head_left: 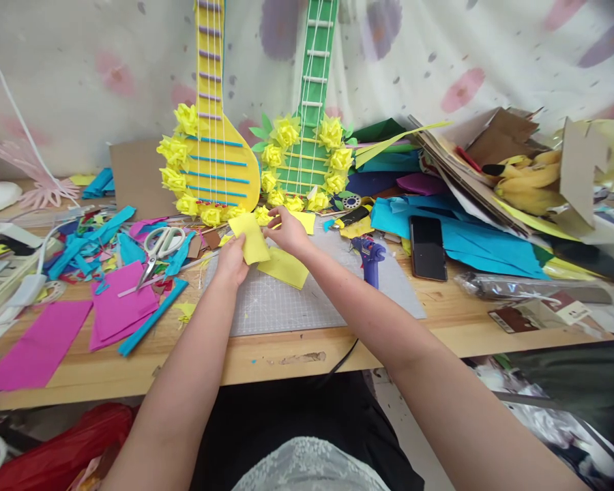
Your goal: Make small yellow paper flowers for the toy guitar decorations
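My left hand (234,260) is closed on a piece of yellow crepe paper (250,240), pinching its left edge above the cutting mat (266,314). Just right of that paper is my right hand (289,233), its fingers bent and apart, with nothing visible in them. A second yellow piece (285,269) lies on the mat under my hands, and another yellow piece (304,221) shows behind my right hand. Behind these stand a yellow paper guitar (222,164) and a green paper guitar (304,160), both edged with yellow paper flowers.
A blue glue gun (370,259) and a black phone (428,249) lie to the right, near blue paper sheets (486,239). On the left are scissors (158,249), magenta paper (123,300), a rolled blue strip (153,318) and scraps. Cardboard (471,184) leans at the right.
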Tool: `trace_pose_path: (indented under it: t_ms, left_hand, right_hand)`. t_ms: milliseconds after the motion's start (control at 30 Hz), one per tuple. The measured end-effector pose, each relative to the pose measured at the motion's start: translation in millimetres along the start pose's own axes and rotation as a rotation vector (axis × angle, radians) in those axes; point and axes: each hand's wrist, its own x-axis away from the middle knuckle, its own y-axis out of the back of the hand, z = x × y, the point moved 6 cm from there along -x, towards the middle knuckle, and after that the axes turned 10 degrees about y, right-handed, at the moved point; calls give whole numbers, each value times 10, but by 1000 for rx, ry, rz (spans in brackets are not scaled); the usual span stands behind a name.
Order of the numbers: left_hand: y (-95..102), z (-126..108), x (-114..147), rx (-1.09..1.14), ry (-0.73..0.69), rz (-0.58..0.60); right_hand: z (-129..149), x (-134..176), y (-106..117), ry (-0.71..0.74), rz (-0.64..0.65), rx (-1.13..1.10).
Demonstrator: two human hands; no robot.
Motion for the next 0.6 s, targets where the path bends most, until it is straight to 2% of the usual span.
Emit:
trace_pose_path:
  t_ms: [33,133,200,433,500,600]
  left_hand:
    - [26,-58,-5,19,-36,-8]
    - [129,-225,-18,103,-124,-40]
    - [185,-288,-24,137,-149,-65]
    - [204,-283,-17,145,-164,-91]
    - [202,-276,-20,143,-165,-92]
    - [199,-277,-19,140,-168,-94]
  right_hand:
    - [-28,25,25,-16,32,53]
    - [-119,139,1,-93,272,220]
    - [-124,213,-31,-103,376,297]
    - [-69,268,-85,-141,456,361]
    - [-96,201,-18,-157,482,349]
    - [-99,-28,162,-86,486,388]
